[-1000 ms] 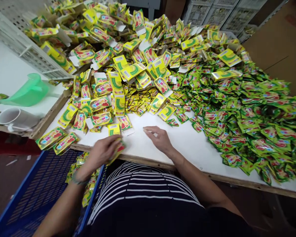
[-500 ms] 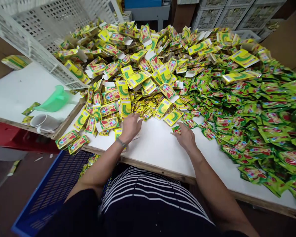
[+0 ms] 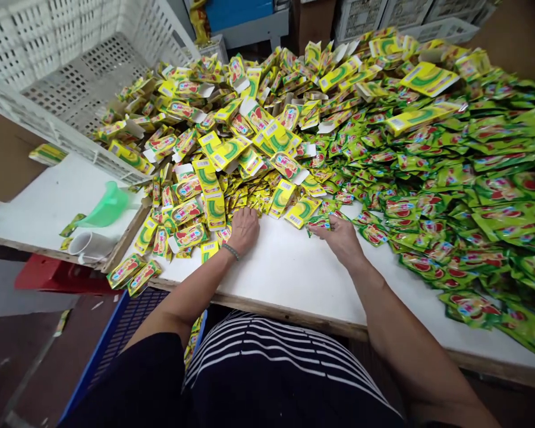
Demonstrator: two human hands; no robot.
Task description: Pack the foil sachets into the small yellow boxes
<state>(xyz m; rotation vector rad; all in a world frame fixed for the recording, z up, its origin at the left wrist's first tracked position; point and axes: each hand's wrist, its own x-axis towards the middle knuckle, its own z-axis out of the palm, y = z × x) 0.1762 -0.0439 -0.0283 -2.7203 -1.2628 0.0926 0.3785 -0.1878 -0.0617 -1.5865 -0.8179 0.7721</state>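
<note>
My left hand (image 3: pixel 244 230) rests at the front edge of the small yellow packets (image 3: pixel 252 196), its fingers curled down among them; what they hold, if anything, is hidden. My right hand (image 3: pixel 341 238) pinches a green packet (image 3: pixel 320 222) between thumb and fingers, just above the white tabletop (image 3: pixel 289 267). Between the hands, slightly farther back, lie two yellow boxes (image 3: pixel 302 211). Many yellow boxes with open flaps (image 3: pixel 223 151) are heaped behind my left hand. A large pile of green packets (image 3: pixel 450 208) spreads to the right.
A white plastic crate (image 3: pixel 71 107) leans at the back left. A green scoop (image 3: pixel 109 207) and a white mug (image 3: pixel 91 245) stand on the left table. Below the table edge sits a blue crate (image 3: pixel 111 339), with a red stool (image 3: pixel 57 273) beyond it.
The camera view has shifted a little. My left hand has moved slightly farther into the yellow packets, and my right hand has closed on the green packet and moved it slightly.
</note>
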